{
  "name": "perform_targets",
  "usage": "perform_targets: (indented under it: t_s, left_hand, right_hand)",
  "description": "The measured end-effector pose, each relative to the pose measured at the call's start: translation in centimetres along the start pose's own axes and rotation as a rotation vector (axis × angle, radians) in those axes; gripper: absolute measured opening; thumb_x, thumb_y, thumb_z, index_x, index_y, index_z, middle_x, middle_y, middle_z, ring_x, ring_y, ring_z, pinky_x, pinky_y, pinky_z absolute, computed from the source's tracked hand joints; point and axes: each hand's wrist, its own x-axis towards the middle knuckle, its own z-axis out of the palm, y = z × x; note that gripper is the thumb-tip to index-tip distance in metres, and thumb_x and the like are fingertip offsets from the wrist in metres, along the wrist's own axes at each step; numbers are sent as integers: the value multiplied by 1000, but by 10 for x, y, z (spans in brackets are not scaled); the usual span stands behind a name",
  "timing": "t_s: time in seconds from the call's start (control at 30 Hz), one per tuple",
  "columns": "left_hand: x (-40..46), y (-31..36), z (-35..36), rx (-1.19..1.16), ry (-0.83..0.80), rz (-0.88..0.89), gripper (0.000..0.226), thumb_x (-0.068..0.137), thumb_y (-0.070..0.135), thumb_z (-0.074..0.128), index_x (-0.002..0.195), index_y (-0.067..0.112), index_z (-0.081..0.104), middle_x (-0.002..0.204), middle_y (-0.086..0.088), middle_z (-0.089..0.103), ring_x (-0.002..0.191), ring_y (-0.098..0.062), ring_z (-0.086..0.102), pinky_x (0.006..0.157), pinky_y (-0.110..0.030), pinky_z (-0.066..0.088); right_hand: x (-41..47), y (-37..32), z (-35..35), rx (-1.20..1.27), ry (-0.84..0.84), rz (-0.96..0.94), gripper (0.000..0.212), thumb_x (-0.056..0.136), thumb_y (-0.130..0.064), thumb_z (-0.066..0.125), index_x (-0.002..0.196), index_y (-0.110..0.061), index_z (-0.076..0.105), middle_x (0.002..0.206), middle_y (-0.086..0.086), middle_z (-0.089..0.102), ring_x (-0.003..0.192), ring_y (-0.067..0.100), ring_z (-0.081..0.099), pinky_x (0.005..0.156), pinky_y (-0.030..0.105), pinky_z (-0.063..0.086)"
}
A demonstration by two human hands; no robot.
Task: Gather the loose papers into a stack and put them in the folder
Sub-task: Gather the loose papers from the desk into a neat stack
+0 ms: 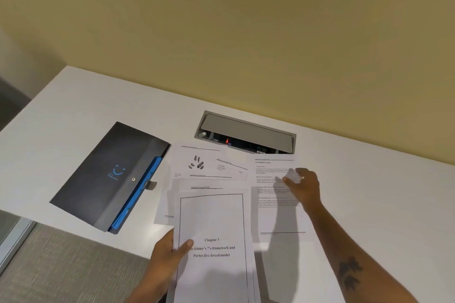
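Note:
A thin stack of papers (211,219), topped by a "Chapter 3" title page, is lifted off the white desk (73,106); my left hand (167,253) grips its left edge, thumb on top. My right hand (304,186) rests on a text sheet (275,214) lying flat to the right, fingers pinching near its top. Two more loose sheets (197,162) lie behind the stack, one printed with a dark picture. The black folder (108,174) with blue inner pockets lies shut at the left, apart from both hands.
A grey cable hatch (246,133) is set into the desk behind the papers, its lid partly raised. A yellow wall runs along the desk's far edge. Carpet and a grey panel show below the desk's left front edge.

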Motion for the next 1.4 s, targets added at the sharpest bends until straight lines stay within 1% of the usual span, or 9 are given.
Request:
perform_targets:
  t_s: [0.13,0.23,0.47,0.63,0.8,1.0,1.17,1.33,1.4]
  left_hand:
    - [-6,-6,-5,-84,66,-20,34,83,31,80,114,37,67,106,17,78,92,-3,76,66,-20,58]
    - [-10,-10,-7,-117,112,-37,31,82,28,81,110,34,68,101,17,79,85,0,75,63,-19,57]
    - [-19,-20,-7,-171,191,-50,30,82,22,81,106,34,68,98,15,79,85,-6,76,65,-24,59]
    - [-27,-19,-1,-167,181,-44,27,83,19,80,103,32,69,95,17,79,82,-2,76,58,-19,56]
    - [-33,-19,2,-156,161,-50,27,84,21,79,107,31,69,96,12,80,81,-4,77,62,-23,57]
    - [-37,-19,-1,-114,130,-31,27,84,23,80,105,37,69,95,15,80,81,0,76,66,-24,56]
    - [-39,-20,-5,-120,112,-30,30,83,22,80,105,38,68,96,17,80,84,-2,76,61,-19,57]
    - [-39,-23,-11,-130,91,-30,36,81,23,82,112,33,69,103,9,80,92,-11,77,75,-32,61]
    - [-38,-23,-12,-138,89,-28,36,80,23,82,113,33,69,103,9,80,91,-11,77,74,-32,62]
  right_hand:
    - [30,-8,-10,-181,-45,102,103,74,-47,93,154,-8,42,152,20,43,147,40,40,116,57,42]
    - [39,-14,-3,-243,-64,173,116,67,-49,97,154,-6,33,152,20,38,146,42,37,115,57,43]
    - [51,-17,9,-174,-82,252,110,69,-32,100,150,0,31,151,23,43,139,45,50,115,56,47]
    - [41,-11,9,-248,-94,277,103,71,-42,96,147,-5,36,144,18,57,136,40,53,115,54,43]
    - [17,5,8,-360,-35,266,106,68,-51,96,145,-7,39,146,19,46,141,40,43,113,55,45]
    - [-12,29,11,-254,-22,270,112,66,-39,100,147,-1,33,146,23,40,137,45,48,112,57,47]
    - [-27,45,18,-213,-44,303,98,68,-41,98,139,-4,41,138,19,58,129,40,59,110,54,45]
    - [-48,57,22,-258,-58,354,95,67,-55,93,137,-12,46,131,12,66,130,38,58,109,49,39]
    - [-55,67,24,-168,-45,351,83,67,-49,95,129,-11,56,124,12,70,125,38,61,105,49,43]
